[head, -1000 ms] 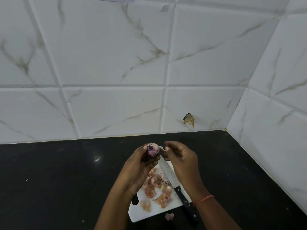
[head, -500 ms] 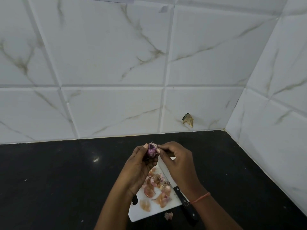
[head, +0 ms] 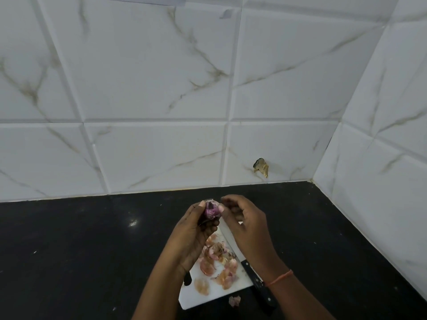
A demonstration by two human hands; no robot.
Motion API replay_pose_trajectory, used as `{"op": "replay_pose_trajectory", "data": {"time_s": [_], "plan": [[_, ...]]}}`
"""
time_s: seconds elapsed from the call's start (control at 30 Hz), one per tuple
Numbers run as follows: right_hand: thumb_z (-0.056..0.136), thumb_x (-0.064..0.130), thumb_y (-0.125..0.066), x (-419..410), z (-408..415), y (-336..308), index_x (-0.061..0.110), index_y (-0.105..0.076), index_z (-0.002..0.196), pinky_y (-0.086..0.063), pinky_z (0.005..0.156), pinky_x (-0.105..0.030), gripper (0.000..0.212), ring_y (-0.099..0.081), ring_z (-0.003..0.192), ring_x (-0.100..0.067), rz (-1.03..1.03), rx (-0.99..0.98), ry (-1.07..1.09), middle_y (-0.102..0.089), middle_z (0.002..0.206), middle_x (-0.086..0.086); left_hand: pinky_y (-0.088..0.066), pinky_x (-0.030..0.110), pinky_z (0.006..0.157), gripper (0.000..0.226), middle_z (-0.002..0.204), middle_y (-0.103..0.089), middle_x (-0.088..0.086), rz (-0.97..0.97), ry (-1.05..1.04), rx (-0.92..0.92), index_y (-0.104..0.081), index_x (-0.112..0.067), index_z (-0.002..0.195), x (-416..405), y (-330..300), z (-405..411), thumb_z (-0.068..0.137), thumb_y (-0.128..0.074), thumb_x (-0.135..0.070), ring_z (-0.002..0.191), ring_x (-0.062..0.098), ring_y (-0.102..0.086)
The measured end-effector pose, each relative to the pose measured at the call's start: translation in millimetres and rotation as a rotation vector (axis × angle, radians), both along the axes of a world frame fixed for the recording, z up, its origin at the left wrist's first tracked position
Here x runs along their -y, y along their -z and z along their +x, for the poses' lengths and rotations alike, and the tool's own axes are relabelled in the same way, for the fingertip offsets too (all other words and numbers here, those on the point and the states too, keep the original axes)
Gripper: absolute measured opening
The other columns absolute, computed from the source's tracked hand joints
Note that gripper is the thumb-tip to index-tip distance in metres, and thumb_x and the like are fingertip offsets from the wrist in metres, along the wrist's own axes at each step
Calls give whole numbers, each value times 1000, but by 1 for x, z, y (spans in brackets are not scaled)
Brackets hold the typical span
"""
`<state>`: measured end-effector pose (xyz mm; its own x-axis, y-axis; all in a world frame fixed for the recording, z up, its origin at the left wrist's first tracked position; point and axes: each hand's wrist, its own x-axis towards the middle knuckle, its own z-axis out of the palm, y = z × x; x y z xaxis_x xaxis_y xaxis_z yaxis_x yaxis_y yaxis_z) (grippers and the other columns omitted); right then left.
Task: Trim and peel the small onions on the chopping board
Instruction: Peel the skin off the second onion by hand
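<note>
A small purple onion [head: 211, 210] is held up above the white chopping board [head: 208, 296] between the fingertips of my left hand [head: 193, 232]. My right hand [head: 245, 225] is beside it on the right, fingers curled, fingertips at the onion's top edge; whether they pinch skin is unclear. Pinkish onion peels [head: 218, 262] lie scattered on the board under my hands. A black-handled knife [head: 256, 280] rests along the board's right side, its blade partly hidden by my right hand.
The board sits on a black countertop [head: 80, 250]. One loose peel [head: 234, 300] lies on the counter just in front of the board. White marble tile walls [head: 161, 88] close in behind and on the right, with a chipped spot [head: 261, 167].
Both hands stayed raised over the board with the onion. My right fingertips shifted slightly around the onion's top; the onion turned a little in my left fingers.
</note>
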<state>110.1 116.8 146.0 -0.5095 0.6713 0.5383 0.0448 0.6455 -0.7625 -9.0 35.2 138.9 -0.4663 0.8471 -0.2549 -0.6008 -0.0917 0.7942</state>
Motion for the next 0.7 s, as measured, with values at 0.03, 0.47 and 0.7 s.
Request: {"op": "replay_pose_trajectory", "data": {"time_s": [0.03, 0.47, 0.7], "plan": [[90, 19, -68, 0, 0, 0, 21, -66, 106, -52, 76, -14, 16, -65, 92, -3, 14, 14, -13, -67, 98, 13, -55, 28, 75, 36, 105, -71, 16, 9, 2, -8, -66, -4, 123, 0, 0, 0, 99, -55, -29, 87, 19, -65], [88, 7, -69, -1, 0, 0, 19, -67, 92, -50, 69, -9, 12, -66, 82, 0, -69, 7, 74, -68, 85, 12, -53, 30, 87, 38, 119, -72, 1, 2, 79, -406, -71, -31, 119, 10, -1, -3, 81, -74, -35, 110, 22, -69], [90, 10, -66, -24, 4, 16, 15, -74, 98, -57, 76, -24, 12, -66, 83, -3, -130, 110, 194, -71, 89, 8, -57, 25, 83, 42, 117, -73, 10, 43, 50, -253, -69, -14, 122, 10, -4, -3, 81, -69, -25, 105, 23, -71]]}}
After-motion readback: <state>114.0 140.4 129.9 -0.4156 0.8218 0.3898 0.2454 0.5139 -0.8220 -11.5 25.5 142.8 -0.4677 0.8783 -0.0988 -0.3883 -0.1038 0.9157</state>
